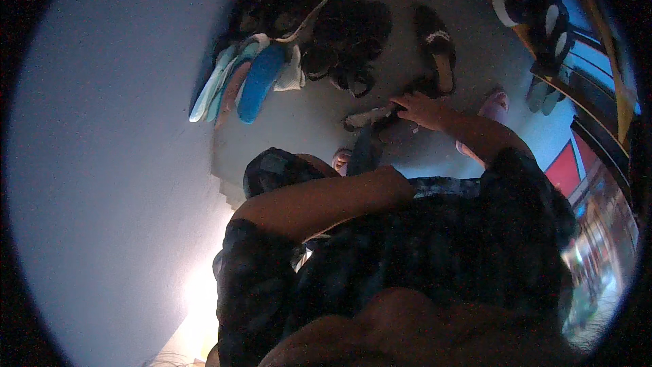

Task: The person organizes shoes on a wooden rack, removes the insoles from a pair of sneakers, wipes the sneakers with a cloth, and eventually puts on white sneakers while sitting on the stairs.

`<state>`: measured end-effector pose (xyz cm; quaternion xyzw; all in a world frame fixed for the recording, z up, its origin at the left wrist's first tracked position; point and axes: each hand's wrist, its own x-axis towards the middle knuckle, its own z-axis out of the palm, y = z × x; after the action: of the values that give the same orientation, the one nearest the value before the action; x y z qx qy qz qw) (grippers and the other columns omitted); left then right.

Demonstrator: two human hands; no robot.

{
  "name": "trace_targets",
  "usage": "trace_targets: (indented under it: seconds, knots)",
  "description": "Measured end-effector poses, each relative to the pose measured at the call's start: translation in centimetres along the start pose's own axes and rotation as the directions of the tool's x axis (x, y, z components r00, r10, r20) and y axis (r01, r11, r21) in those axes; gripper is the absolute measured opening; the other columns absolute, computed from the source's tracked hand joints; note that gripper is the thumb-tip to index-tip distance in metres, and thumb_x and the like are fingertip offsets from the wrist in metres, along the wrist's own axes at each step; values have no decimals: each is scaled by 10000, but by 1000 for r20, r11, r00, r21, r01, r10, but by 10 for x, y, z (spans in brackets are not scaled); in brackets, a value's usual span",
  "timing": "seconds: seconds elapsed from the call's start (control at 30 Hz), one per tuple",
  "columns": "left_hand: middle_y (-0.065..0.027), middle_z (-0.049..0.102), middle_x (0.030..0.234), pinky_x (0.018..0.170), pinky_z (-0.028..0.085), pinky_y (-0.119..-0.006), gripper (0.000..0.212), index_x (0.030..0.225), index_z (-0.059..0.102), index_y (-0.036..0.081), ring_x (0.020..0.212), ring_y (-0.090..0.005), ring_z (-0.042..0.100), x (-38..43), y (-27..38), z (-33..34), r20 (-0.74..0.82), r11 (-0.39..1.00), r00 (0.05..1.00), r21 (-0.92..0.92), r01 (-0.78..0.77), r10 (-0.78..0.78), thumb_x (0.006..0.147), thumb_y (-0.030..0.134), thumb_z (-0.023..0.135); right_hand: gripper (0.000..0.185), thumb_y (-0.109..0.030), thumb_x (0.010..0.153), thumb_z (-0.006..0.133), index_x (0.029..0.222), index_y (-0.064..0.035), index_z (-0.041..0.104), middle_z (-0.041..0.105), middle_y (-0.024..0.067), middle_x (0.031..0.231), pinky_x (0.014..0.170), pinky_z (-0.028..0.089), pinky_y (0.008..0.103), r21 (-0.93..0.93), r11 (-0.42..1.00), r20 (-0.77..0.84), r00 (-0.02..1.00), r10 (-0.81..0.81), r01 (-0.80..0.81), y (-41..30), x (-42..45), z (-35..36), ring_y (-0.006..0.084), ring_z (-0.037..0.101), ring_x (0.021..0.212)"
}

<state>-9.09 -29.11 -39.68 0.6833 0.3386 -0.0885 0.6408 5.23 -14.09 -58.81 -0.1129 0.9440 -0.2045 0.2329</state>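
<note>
My right hand (420, 110) reaches out over the dim floor, its fingertips at the near end of a shoe with a pale insole (367, 118). Whether the fingers grip it or only touch it cannot be made out. A narrow grey-blue thing (362, 150) lies below that shoe, too dark to name. Just beyond the hand lies a dark shoe with a tan insole (444, 74). My left forearm (326, 199) crosses in front of my body, and the left hand is hidden from view.
A blue insole (261, 81) and several pale ones (216, 81) hang or stand by the wall (112, 112). Dark footwear (351, 35) is heaped on the floor (285, 122). A pink slipper (495, 104) lies at right, near a rack (552, 81) with more shoes.
</note>
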Motion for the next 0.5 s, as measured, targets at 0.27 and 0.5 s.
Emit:
trace_targets:
  seconds: [0.27,0.5]
  knots:
    - [-139,667,848,657,519,-424,196,922,651,56,793,-306,661,-17,6,8,-112,992,993,121,-24,38,755,145,598,341,-183,872,549,1191,-66,522,567,170,1102,904,424,481,19,966,-69,964,257,-257,-40,40,2,321,582,965]
    - [-187,644,880,674,533,-436,228,1038,609,36,789,-347,646,-30,20,-24,-72,995,997,95,33,-27,864,161,530,391,-246,783,660,1087,-19,564,608,157,995,724,459,411,768,640,-40,998,42,4,-64,96,-57,266,593,888]
